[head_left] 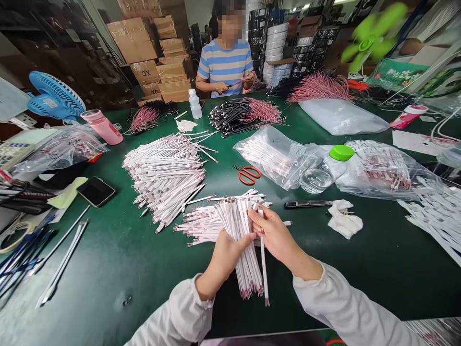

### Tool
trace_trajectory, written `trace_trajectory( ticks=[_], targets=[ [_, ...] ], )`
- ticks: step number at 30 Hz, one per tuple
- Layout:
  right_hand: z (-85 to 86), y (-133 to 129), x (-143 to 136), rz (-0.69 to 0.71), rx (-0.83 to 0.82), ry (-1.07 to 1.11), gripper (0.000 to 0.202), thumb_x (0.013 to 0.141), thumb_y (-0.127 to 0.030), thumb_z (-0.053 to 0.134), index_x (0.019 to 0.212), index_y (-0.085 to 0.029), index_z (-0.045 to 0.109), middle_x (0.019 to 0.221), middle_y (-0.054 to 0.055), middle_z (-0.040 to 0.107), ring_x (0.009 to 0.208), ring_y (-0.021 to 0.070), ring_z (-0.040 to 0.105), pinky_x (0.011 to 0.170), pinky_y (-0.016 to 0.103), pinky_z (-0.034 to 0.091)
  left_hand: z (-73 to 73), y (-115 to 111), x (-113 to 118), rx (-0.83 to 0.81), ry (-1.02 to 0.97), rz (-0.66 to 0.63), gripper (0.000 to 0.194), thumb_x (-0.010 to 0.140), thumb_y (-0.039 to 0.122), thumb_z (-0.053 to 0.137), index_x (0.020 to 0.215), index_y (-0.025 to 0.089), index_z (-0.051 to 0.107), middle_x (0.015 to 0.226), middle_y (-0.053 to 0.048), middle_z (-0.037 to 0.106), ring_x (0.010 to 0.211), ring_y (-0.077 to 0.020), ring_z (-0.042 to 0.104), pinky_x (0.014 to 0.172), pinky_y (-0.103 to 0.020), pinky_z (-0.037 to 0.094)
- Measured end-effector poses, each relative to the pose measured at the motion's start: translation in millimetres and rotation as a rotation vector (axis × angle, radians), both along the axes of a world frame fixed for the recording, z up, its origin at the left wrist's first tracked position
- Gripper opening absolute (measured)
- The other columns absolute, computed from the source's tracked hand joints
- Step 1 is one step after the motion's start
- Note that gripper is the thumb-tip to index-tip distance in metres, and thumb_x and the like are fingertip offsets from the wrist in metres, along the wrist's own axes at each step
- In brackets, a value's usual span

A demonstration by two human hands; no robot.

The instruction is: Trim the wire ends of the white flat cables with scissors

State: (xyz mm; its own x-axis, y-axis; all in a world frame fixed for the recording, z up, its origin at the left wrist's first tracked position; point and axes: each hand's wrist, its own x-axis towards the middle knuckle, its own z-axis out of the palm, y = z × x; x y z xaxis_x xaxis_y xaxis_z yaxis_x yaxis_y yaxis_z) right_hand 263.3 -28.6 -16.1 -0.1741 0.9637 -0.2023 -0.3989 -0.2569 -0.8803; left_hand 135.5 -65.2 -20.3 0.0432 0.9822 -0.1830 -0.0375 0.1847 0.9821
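My left hand [230, 252] is closed round a thick bundle of white cables [248, 269], held with the connector ends up and the reddish bare wire ends down. My right hand [272, 230] pinches a single white cable [263, 269] near its connector, just right of the bundle. This cable hangs slightly apart from the others. Behind my hands lies a flat pile of white cables [200, 225] with pinkish wire ends pointing left. A larger heap of white cables [167, 175] rests farther back on the left.
Orange-handled scissors [249, 175], a black pen-like tool [308, 204] and crumpled tissue [345, 218] lie on the green table [151, 283]. Clear bags of cables [266, 154] sit behind. A phone [96, 191] lies left. A person in a striped shirt [226, 62] works opposite, near black cables [230, 117].
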Motion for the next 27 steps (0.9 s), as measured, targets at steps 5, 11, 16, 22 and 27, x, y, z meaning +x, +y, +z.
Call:
trace_trajectory(
  ticks=[5,11,16,22,27],
  targets=[
    [-4.9,-3.0,-1.3,-0.024,0.073,-0.117,0.048,0.079,-0.067,0.064,0.072,-0.020,0.058,0.062,-0.003,0.043,0.057,0.0103,0.040,0.055,0.026,0.036,3.3,3.4,0.0,0.006,-0.081,0.000,0.037,0.073,0.032,0.079,0.104,0.016,0.070,0.110,-0.009,0.073,0.106,-0.0281,0.065,0.099,-0.037,0.046],
    [-5.6,-5.2,1.0,-0.060,0.464,-0.595,0.052,0.094,-0.063,0.042,0.117,-0.028,0.073,0.112,0.010,0.060,0.115,0.0274,0.053,0.106,0.044,0.038,15.4,3.9,-1.3,-0.163,-0.377,0.020,0.042,0.069,0.037,0.083,0.102,0.013,0.070,0.102,-0.010,0.073,0.094,-0.0237,0.066,0.089,-0.034,0.049],
    [-5.0,-12.1,-3.9,-0.014,0.626,-0.736,0.045,0.099,-0.052,0.037,0.129,-0.035,0.066,0.118,0.010,0.060,0.116,0.0278,0.053,0.105,0.046,0.040,14.7,3.3,-0.7,-0.267,-0.532,0.028,0.039,0.060,0.036,0.091,0.081,0.014,0.067,0.072,0.000,0.064,0.069,-0.0128,0.059,0.072,-0.026,0.048],
    [0.2,-10.1,78.1,-0.426,0.729,-1.061,0.034,0.096,-0.047,0.048,0.113,-0.026,0.068,0.100,0.011,0.067,0.099,0.0278,0.059,0.092,0.044,0.045,13.4,1.4,-7.4,-0.348,-0.492,-0.103,0.038,0.064,0.034,0.088,0.090,0.014,0.069,0.073,0.000,0.063,0.065,-0.0088,0.057,0.061,-0.019,0.041],
    [-31.0,-3.9,192.6,-0.743,0.458,-1.651,0.080,0.085,-0.077,0.036,0.123,-0.011,0.061,0.101,0.021,0.065,0.102,0.0390,0.056,0.091,0.057,0.039,9.2,2.4,-8.5,-0.281,-0.235,-0.282,0.035,0.070,0.044,0.081,0.084,0.015,0.066,0.076,-0.004,0.068,0.066,-0.0157,0.064,0.057,-0.024,0.040]
  ],
)
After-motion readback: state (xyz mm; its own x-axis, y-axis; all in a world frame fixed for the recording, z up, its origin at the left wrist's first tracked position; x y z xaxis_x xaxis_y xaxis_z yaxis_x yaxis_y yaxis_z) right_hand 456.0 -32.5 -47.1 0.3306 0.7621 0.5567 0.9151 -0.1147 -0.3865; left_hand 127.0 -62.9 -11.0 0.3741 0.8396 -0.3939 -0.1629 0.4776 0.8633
